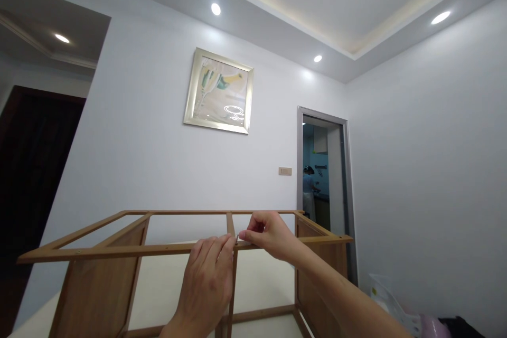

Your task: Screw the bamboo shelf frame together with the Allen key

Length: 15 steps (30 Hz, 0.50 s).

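A wooden frame (166, 250) with slim rails and panelled ends stands before me. My left hand (208, 274) is closed over its near top rail, just left of where an upright post (233, 285) meets it. At that joint stands a small, thin metal piece (237, 238), too small to name surely. From the right, my right hand (267, 229) reaches over the rail, thumb and fingers pinched against this piece. Both hands' fingertips are close together, with the metal piece between them. The fingers of my left hand partly hide the rail.
Wooden side panels (97, 290) close off the frame's left end. A pale surface (166, 285) lies beneath and behind it. A picture (219, 92) hangs on the wall. Through the doorway (300, 158) a person (309, 187) stands. Bags and a pink item (433, 326) lie at lower right.
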Each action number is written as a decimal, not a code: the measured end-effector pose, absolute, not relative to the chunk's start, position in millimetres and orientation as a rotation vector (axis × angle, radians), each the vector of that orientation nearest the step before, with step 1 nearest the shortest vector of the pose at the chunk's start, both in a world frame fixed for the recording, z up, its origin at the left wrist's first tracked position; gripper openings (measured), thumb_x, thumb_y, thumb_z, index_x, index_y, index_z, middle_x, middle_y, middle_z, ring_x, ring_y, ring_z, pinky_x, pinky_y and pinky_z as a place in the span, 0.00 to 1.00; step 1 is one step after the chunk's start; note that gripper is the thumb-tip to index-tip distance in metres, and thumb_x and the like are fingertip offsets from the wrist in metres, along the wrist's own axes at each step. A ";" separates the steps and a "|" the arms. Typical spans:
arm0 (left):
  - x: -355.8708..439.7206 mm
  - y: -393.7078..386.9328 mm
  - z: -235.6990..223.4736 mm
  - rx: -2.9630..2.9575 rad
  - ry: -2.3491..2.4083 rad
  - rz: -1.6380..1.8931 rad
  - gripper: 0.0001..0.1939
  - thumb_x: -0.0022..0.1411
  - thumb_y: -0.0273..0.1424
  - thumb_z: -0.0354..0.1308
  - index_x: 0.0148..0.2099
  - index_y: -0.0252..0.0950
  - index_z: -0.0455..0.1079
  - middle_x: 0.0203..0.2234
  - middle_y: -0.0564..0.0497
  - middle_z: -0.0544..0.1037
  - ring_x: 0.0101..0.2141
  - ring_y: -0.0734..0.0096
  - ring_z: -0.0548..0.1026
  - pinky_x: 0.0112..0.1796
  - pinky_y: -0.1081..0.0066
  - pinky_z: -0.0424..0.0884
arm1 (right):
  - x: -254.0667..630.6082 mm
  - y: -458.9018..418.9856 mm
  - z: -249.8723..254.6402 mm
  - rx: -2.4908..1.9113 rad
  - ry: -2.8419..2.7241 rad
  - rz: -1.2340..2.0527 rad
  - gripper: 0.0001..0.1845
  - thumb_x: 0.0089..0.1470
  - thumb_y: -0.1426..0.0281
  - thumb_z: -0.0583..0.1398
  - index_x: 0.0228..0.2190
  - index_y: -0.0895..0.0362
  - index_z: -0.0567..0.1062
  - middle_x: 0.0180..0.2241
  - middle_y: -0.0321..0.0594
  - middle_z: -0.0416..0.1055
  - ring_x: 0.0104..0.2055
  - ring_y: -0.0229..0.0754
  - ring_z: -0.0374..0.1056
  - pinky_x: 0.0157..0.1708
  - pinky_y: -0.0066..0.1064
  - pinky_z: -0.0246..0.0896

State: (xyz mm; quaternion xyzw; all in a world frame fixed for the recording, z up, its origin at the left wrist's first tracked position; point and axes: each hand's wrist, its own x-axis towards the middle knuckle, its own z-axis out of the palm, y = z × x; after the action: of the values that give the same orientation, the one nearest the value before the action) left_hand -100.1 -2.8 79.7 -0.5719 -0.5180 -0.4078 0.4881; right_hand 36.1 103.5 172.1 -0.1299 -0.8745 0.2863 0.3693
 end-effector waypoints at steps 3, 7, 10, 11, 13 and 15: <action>-100.0 -4.2 80.6 -1.392 -1.245 -0.999 0.15 0.65 0.19 0.47 0.51 0.36 0.68 0.43 0.46 0.78 0.44 0.62 0.74 0.48 0.56 0.65 | 36.8 100.2 168.0 -0.346 -2.210 0.718 0.17 0.47 0.62 0.68 0.19 0.59 0.70 0.17 0.29 0.63 0.22 0.31 0.54 0.20 0.24 0.48; -97.9 -6.5 82.5 -1.402 -1.238 -1.038 0.13 0.67 0.23 0.49 0.50 0.37 0.69 0.43 0.47 0.78 0.43 0.62 0.74 0.48 0.56 0.65 | 39.7 91.9 164.7 -0.349 -2.178 0.677 0.16 0.48 0.63 0.67 0.19 0.59 0.71 0.17 0.30 0.63 0.22 0.31 0.54 0.20 0.24 0.47; -96.6 -7.7 83.2 -1.413 -1.243 -1.053 0.13 0.67 0.24 0.50 0.51 0.37 0.69 0.42 0.47 0.78 0.43 0.62 0.74 0.47 0.56 0.65 | 42.6 85.4 162.6 -0.344 -2.152 0.610 0.14 0.50 0.65 0.66 0.20 0.59 0.73 0.19 0.32 0.66 0.23 0.32 0.57 0.22 0.25 0.51; -96.5 -7.9 83.3 -1.415 -1.244 -1.053 0.13 0.67 0.24 0.50 0.51 0.38 0.69 0.42 0.48 0.78 0.43 0.62 0.74 0.48 0.56 0.65 | 43.8 83.5 161.7 -0.339 -2.145 0.589 0.13 0.51 0.65 0.66 0.21 0.59 0.74 0.19 0.33 0.68 0.24 0.33 0.58 0.23 0.25 0.53; -96.7 -7.8 83.1 -1.417 -1.243 -1.052 0.12 0.67 0.24 0.50 0.51 0.38 0.68 0.42 0.48 0.78 0.43 0.62 0.74 0.48 0.56 0.64 | 46.8 80.3 159.8 -0.316 -2.146 0.566 0.11 0.52 0.66 0.65 0.23 0.59 0.76 0.21 0.35 0.71 0.25 0.34 0.61 0.25 0.26 0.56; -97.1 -7.1 83.0 -1.413 -1.243 -1.054 0.12 0.67 0.24 0.50 0.50 0.38 0.68 0.42 0.48 0.78 0.43 0.62 0.74 0.48 0.56 0.64 | 50.9 77.6 158.2 -0.277 -2.162 0.558 0.10 0.53 0.64 0.64 0.26 0.58 0.77 0.23 0.36 0.71 0.26 0.35 0.63 0.26 0.27 0.59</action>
State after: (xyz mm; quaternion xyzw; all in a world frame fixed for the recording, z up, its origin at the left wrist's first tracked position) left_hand -97.1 -7.1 83.0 -0.5774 -0.5077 -0.4307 0.4727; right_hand 50.9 77.6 158.2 -0.1110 -0.8669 0.2236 0.4314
